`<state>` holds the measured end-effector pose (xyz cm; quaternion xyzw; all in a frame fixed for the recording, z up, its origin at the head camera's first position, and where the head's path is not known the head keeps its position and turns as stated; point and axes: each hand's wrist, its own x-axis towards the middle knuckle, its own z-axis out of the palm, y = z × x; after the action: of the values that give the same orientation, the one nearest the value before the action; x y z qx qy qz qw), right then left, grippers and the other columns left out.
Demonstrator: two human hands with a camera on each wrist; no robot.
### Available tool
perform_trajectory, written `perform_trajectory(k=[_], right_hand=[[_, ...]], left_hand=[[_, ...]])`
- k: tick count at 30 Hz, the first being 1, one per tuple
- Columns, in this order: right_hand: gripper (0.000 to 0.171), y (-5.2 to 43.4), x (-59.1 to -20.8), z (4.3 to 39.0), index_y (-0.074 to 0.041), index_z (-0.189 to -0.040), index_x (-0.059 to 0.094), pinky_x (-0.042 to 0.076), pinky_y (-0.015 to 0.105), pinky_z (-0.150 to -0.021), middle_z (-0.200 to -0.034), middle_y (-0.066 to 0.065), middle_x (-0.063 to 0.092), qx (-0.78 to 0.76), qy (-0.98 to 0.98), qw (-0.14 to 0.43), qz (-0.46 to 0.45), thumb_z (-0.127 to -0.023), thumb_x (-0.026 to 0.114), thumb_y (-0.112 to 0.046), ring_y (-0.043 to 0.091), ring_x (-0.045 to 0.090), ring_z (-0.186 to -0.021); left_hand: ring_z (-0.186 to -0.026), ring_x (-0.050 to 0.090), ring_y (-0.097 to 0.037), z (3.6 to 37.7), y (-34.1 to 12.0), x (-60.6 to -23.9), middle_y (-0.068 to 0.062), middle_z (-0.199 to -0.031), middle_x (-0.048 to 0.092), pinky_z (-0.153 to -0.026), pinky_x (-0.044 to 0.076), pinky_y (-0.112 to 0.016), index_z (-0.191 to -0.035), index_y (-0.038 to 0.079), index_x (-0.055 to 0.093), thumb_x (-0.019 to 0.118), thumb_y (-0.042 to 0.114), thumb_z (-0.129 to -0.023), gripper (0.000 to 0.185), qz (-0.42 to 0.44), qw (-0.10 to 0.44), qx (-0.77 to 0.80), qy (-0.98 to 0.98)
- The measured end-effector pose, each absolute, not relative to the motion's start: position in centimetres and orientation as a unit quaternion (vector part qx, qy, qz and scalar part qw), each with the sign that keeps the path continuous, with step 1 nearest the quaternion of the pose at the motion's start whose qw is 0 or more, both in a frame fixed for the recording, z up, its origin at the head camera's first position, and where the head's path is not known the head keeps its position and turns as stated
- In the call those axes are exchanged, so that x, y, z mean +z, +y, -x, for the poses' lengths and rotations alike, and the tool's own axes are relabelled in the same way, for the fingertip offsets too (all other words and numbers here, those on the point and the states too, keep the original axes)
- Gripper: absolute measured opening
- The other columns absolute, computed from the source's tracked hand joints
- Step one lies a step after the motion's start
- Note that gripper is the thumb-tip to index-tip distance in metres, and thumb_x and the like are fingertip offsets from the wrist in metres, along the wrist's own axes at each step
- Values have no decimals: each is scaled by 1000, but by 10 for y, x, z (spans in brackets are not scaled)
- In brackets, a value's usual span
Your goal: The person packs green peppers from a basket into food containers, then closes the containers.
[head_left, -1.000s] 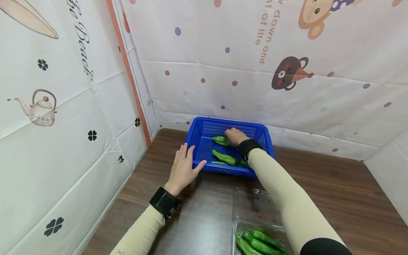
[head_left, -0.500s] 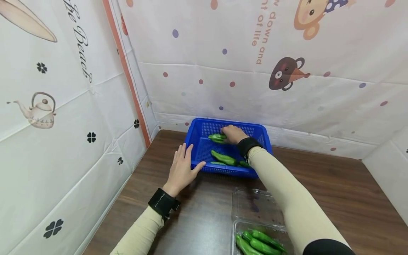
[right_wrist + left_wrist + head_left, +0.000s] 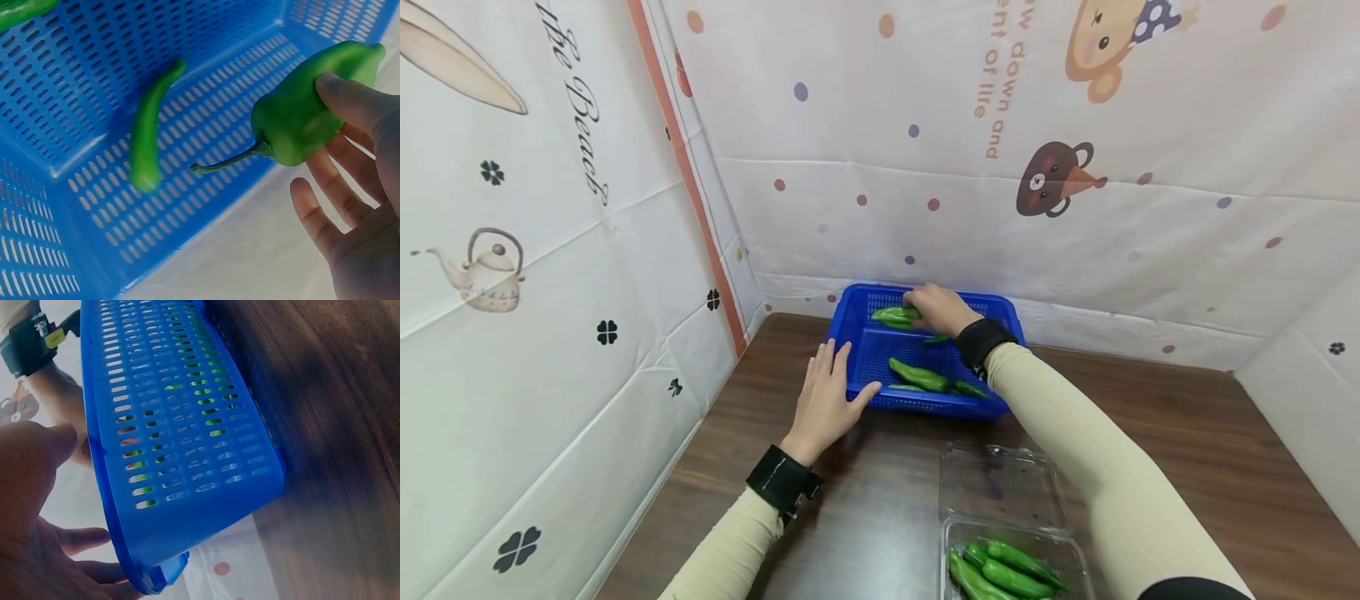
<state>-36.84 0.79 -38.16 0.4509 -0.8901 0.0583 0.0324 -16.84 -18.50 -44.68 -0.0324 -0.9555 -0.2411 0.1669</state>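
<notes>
A blue slotted basket [image 3: 857,310] stands at the back of the brown table [image 3: 865,508]. My right hand [image 3: 934,307] is over its far side and holds a green pepper [image 3: 895,316]; in the right wrist view thumb and fingers pinch that pepper [image 3: 306,109], its stem pointing left. A thin green pepper [image 3: 149,128] lies on the basket floor below it. More peppers [image 3: 919,376] lie near the basket's front wall. My left hand [image 3: 826,398] rests flat against the basket's [image 3: 181,450] left front corner, fingers straight.
A clear plastic clamshell box [image 3: 1000,492] lies open at the near edge, with several green peppers [image 3: 1000,571] in its lower half. Patterned white sheets [image 3: 550,250] wall in the table at the left and back.
My right hand has lifted the pepper up off the basket floor and a little toward the far left. The left hand has stayed on the basket corner.
</notes>
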Motion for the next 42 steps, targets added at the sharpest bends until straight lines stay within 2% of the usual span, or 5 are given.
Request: perform_trajectory(k=[8,16,23,42], right_hand=[[27,12,-370,352,-7,-113,73,57,40,-86,-106,11,71,60,-877,62,-473,-88,83,-13,26,66,-96],[35,22,-364,332,-8,-119,71,58,38,-86,-108,9,70,61,-869,76,-485,-88,84,-17,24,66,-97],[38,36,-356,311,-9,-123,70,58,38,-87,-111,9,69,60,-864,97,-491,-89,83,-19,24,66,-100],[42,82,-351,275,-7,-123,71,57,38,-85,-111,7,68,78,-826,178,-528,-87,85,-23,24,64,-99]], left_hand=[[-151,25,-47,170,-181,-445,-32,-161,30,-124,16,-57,-155,-2,38,64,55,-98,85,47,182,-235,-954],[-153,21,-44,169,-172,-442,-27,-165,23,-124,17,-57,-159,2,33,65,57,-96,89,77,192,-251,-946],[-152,24,-45,165,-162,-435,-24,-167,21,-123,21,-59,-160,4,32,66,56,-96,89,110,216,-262,-934],[-156,18,-32,150,-134,-414,-19,-168,22,-122,22,-59,-159,2,33,70,51,-95,89,174,241,-280,-913]])
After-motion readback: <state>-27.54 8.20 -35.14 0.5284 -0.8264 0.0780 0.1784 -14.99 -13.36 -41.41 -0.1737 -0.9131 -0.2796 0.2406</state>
